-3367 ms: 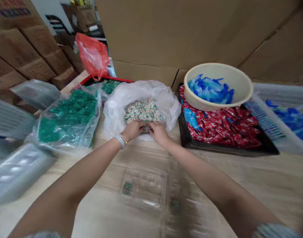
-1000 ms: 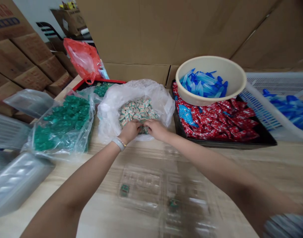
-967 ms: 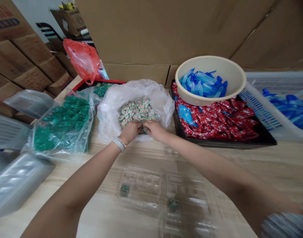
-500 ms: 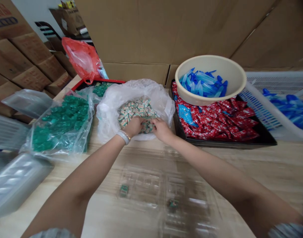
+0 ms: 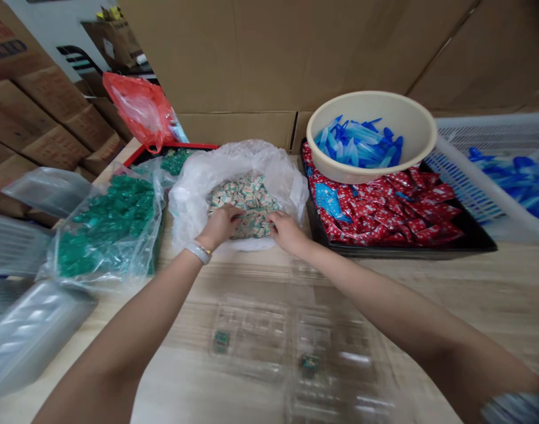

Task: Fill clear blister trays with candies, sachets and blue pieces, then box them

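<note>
My left hand (image 5: 223, 225) reaches over the near left part of a white plastic bag (image 5: 190, 188), its fingertips pressed together at a heap of small beige-and-green packets (image 5: 247, 197). Across from it, my right hand (image 5: 287, 233) has its thumb and fingers pinched at the heap's right side. Whatever either hand holds is too small and blurred to make out. Nearer to me lie clear plastic trays (image 5: 256, 330) with moulded compartments. A small green piece (image 5: 221, 340) sits in the left tray, and another green piece (image 5: 309, 361) in the right one.
Left stands a clear bag of green wrapped pieces (image 5: 110, 218), beside stacked clear trays (image 5: 35, 330). Right, a cream basin (image 5: 371, 101) of blue pieces rests over a black tray (image 5: 406, 252) of red packets. A white basket (image 5: 494, 200) stands farther right. Cardboard (image 5: 260, 59) walls the back.
My left hand has shifted left and slightly back toward me, widening the gap between the hands. My right hand has stayed at nearly the same spot. The view has shifted slightly.
</note>
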`<state>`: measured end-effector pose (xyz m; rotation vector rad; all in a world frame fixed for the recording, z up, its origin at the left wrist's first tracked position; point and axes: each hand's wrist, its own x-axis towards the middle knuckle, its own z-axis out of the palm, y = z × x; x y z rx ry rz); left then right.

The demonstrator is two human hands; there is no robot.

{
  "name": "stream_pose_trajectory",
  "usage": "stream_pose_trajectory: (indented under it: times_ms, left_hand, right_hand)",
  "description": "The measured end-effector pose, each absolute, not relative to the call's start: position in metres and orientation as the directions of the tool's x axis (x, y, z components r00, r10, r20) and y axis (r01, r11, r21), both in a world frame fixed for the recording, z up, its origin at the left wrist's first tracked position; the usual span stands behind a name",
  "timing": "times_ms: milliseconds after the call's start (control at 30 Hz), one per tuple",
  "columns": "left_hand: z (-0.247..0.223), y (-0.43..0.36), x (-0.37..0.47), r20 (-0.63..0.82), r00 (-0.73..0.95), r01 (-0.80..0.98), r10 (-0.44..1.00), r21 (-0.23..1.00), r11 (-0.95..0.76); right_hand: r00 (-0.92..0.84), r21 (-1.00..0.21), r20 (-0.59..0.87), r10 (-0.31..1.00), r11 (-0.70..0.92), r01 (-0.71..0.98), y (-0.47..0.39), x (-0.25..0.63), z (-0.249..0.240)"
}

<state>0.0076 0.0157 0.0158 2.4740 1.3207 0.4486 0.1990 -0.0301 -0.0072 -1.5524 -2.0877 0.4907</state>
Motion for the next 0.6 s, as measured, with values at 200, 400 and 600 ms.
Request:
stream_pose_trajectory:
  times_ms: [200, 400, 600]
  left_hand:
    - [0.024, 0.018, -0.001, -0.032, 0.562, 0.773, 0.826, 0.374, -0.512]
    - [0.041, 0.033, 0.004, -0.105, 0.445, 0.823, 0.889, 0.438, -0.361]
    - [0.033, 0.024, 0.018, -0.188, 0.304, 0.899, 0.934, 0.381, -0.215]
  right_hand:
    - [-0.257, -0.55, 0.183, 0.949, 0.316, 0.774, -0.03, 0.198, -0.009]
    - [-0.272, -0.545, 0.172, 0.947, 0.321, 0.775, -0.03, 0.2, -0.007]
    - [-0.273, -0.544, 0.207, 0.939, 0.343, 0.766, -0.028, 0.199, -0.01]
